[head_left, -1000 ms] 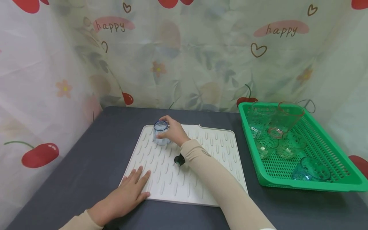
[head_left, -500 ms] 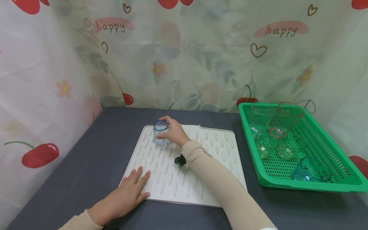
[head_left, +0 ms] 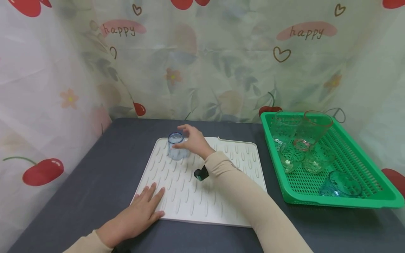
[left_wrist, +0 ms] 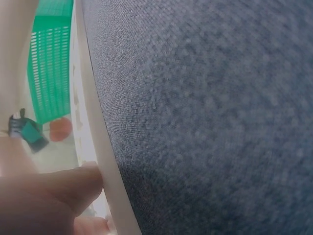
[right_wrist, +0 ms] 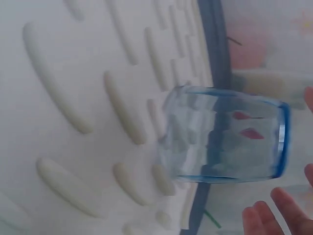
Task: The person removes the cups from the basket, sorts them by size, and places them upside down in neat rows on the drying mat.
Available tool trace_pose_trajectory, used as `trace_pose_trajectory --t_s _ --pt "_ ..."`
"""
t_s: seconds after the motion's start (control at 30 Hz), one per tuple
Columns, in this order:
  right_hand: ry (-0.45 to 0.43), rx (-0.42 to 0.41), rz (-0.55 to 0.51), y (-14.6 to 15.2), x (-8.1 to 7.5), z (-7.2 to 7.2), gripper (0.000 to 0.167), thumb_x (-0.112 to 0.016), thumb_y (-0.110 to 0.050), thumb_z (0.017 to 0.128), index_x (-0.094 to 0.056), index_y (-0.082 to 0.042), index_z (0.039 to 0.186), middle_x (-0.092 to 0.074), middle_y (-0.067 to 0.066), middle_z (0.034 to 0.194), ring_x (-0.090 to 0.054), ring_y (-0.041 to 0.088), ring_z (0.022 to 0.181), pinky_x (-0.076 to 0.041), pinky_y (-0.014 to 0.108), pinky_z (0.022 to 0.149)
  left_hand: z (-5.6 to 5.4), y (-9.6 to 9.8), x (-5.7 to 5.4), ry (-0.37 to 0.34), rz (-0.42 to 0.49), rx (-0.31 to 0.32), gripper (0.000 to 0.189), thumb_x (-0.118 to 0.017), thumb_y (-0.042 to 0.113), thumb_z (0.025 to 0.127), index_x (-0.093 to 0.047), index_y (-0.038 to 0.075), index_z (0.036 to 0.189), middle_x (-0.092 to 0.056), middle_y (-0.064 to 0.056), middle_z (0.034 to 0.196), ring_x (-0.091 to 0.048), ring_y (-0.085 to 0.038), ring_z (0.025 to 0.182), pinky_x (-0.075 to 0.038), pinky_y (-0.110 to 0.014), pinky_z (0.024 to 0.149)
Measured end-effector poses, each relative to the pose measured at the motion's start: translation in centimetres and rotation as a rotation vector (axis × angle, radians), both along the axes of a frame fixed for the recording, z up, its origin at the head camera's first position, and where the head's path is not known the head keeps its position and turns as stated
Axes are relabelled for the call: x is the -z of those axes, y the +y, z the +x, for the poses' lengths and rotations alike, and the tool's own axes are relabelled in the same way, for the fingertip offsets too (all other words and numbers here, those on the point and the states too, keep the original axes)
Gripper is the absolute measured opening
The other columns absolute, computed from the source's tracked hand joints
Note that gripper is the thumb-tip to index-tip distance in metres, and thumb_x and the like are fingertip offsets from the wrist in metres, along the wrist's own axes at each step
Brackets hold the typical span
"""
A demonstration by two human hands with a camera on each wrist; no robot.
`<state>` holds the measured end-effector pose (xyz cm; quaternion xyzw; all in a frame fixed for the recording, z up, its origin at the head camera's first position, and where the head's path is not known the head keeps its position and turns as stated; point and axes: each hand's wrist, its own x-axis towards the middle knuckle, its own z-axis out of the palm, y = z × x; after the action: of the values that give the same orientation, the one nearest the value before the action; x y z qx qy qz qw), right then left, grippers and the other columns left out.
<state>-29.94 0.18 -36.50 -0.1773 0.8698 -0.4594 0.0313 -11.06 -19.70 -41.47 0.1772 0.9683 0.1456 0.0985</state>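
A clear bluish drinking glass (head_left: 174, 150) stands at the back left of a white ridged drying mat (head_left: 202, 200). Its thick blue end points up, as the right wrist view also shows for the glass (right_wrist: 230, 134). Around it, my right hand (head_left: 195, 142) has fingers and thumb spread, with gaps between fingertips (right_wrist: 283, 208) and glass in the right wrist view. My left hand (head_left: 139, 212) lies with straight, spread fingers on the mat's front left corner. In the left wrist view, its thumb (left_wrist: 83, 183) touches the mat's rim (left_wrist: 110, 166).
To the right, a green plastic basket (head_left: 286, 191) holds several glasses, among them a tall red-rimmed glass (head_left: 311, 130) and a tilted blue glass (head_left: 343, 184). A dark grey cloth (head_left: 85, 182) covers the table. Patterned curtains (head_left: 215, 70) close off the back and sides.
My right hand has loosened its grip on the glass and drawn slightly back to the right, fingers spreading. The glass keeps its spot, and my left hand has stayed on the mat corner.
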Motion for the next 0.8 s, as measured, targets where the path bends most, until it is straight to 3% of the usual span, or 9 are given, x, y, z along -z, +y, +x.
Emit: trace_pose_trajectory --t_s 0.33,0.63,0.8 --pt "-0.025 0.004 -0.087 2.2 -4.2 2.4 0.051 -0.077 -0.027 0.084 -0.057 -0.023 0.131 -0.055 0.004 0.137 -0.049 0.023 0.13 -0.044 0.041 0.103 -0.1 0.0 0.1 0.009 -0.006 0.007 0.068 -0.06 0.04 0.093 -0.038 0.005 0.147 -0.025 -0.03 0.153 -0.024 -0.051 0.14 -0.026 -0.069 0.104" --pt "0.016 -0.02 -0.208 4.8 -8.7 6.6 0.041 -0.071 -0.026 0.09 -0.059 -0.022 0.129 -0.059 -0.001 0.131 -0.053 0.019 0.127 -0.045 0.038 0.102 0.1 -0.1 -0.1 0.007 -0.005 0.009 0.068 -0.06 0.04 0.093 -0.038 0.004 0.147 -0.026 -0.03 0.153 -0.023 -0.052 0.14 -0.026 -0.069 0.104" --pt "0.079 -0.056 -0.275 7.3 -10.4 9.0 0.041 -0.069 -0.02 0.091 -0.057 -0.017 0.13 -0.058 0.0 0.132 -0.054 0.019 0.126 -0.045 0.036 0.102 0.2 0.0 -0.3 0.012 -0.005 0.011 0.067 -0.06 0.038 0.094 -0.039 0.004 0.147 -0.026 -0.031 0.153 -0.024 -0.052 0.14 -0.026 -0.069 0.104"
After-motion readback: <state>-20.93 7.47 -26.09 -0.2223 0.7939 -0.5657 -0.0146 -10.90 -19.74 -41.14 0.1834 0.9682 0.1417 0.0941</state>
